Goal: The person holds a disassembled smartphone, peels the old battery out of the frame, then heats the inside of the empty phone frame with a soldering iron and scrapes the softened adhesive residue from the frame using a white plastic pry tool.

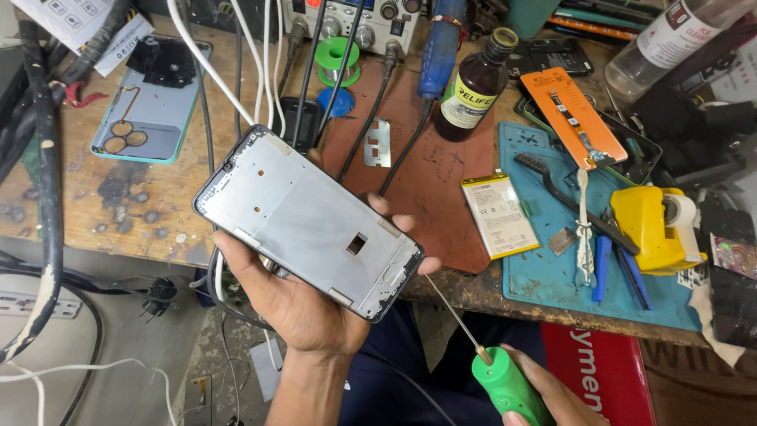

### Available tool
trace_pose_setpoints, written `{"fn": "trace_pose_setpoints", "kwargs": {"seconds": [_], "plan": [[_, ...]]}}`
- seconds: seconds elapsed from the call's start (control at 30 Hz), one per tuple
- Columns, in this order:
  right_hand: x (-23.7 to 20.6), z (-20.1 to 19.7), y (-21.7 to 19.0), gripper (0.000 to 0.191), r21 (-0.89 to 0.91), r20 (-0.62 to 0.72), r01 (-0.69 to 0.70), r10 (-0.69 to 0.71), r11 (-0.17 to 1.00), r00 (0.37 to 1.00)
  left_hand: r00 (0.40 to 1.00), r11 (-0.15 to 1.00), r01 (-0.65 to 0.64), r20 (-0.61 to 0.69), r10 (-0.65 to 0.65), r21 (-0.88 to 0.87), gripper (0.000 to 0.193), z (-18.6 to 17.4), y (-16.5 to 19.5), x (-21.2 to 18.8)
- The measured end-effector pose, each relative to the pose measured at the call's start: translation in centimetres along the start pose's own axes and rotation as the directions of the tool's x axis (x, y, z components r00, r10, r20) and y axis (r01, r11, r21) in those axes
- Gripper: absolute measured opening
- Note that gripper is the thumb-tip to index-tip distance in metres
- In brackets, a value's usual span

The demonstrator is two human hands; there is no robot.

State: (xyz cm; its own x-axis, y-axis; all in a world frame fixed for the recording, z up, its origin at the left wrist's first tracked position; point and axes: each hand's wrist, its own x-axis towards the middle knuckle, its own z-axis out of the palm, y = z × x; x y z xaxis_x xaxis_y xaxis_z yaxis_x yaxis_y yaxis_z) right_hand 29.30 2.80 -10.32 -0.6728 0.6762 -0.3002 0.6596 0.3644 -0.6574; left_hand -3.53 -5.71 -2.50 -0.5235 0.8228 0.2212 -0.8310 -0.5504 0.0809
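My left hand [296, 304] holds a phone frame [303, 217] from below, its bare silver inner side facing up, tilted with the top end toward the upper left. My right hand [552, 390] grips a screwdriver with a green handle [509, 386]. The thin metal shaft [453, 312] points up and left, and its tip reaches the lower right corner of the frame.
On the wooden bench lie a phone back cover [150, 99], a brown mat [430, 170], a dark bottle [473, 83], a flat battery [498, 214], a blue mat [552, 268], an orange part [576, 118], a yellow tape dispenser [650, 229] and several cables [236, 71].
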Motion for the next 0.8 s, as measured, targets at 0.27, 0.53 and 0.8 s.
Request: {"fn": "trace_pose_setpoints", "kwargs": {"seconds": [0.27,0.53,0.8], "plan": [[-0.7,0.5,-0.2,0.065,-0.053,-0.213,0.071,-0.081,0.996,0.974,0.999,0.999,-0.043,0.003,0.043,-0.003,0.117,-0.2,-0.3,-0.5],[-0.3,-0.5,-4.1,0.062,-0.028,-0.224,0.07,-0.075,0.997,0.972,0.998,0.998,-0.068,0.005,0.068,-0.012,0.117,-0.3,-0.4,-0.6],[-0.4,-0.6,-6.5,0.063,-0.034,-0.229,0.005,-0.013,0.999,0.973,0.994,0.994,-0.106,-0.015,0.106,0.011,0.12,-0.2,-0.8,-0.8]]}}
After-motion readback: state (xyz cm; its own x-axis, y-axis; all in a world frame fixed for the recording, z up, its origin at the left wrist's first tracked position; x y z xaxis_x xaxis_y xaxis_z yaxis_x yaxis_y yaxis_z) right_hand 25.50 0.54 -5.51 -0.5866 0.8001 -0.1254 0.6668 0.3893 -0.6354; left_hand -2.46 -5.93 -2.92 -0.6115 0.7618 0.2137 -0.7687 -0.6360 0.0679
